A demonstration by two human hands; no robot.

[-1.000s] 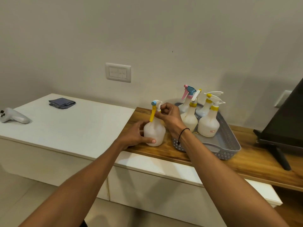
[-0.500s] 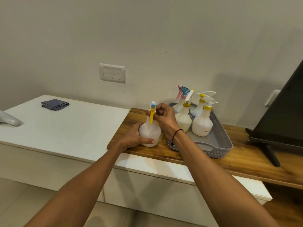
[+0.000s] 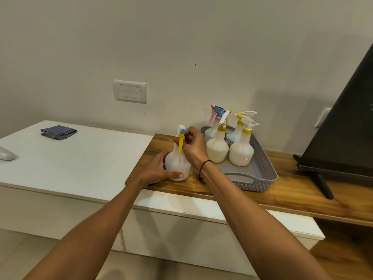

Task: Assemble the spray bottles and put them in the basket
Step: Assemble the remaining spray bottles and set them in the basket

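Observation:
A white round spray bottle [image 3: 178, 163] stands on the wooden shelf [image 3: 282, 195], just left of the grey basket [image 3: 262, 174]. My left hand [image 3: 156, 171] wraps around the bottle's body from the left. My right hand [image 3: 194, 146] grips the spray head [image 3: 181, 136] at the neck; the head has a yellow trigger and a blue nozzle facing me. Several assembled spray bottles stand in the far half of the basket, among them one with a blue and pink head [image 3: 217, 114] and one with a yellow collar [image 3: 241, 152].
A white cabinet top [image 3: 70, 164] lies to the left, with a folded dark cloth [image 3: 58, 131] at the back and a pale handheld object [image 3: 6, 154] at its left edge. A black screen on a stand [image 3: 347, 126] rises at the right. A wall switch plate [image 3: 130, 91] hangs behind.
The spray head has turned on the bottle: its nozzle pointed left before and faces me now. Both hands stay on the bottle.

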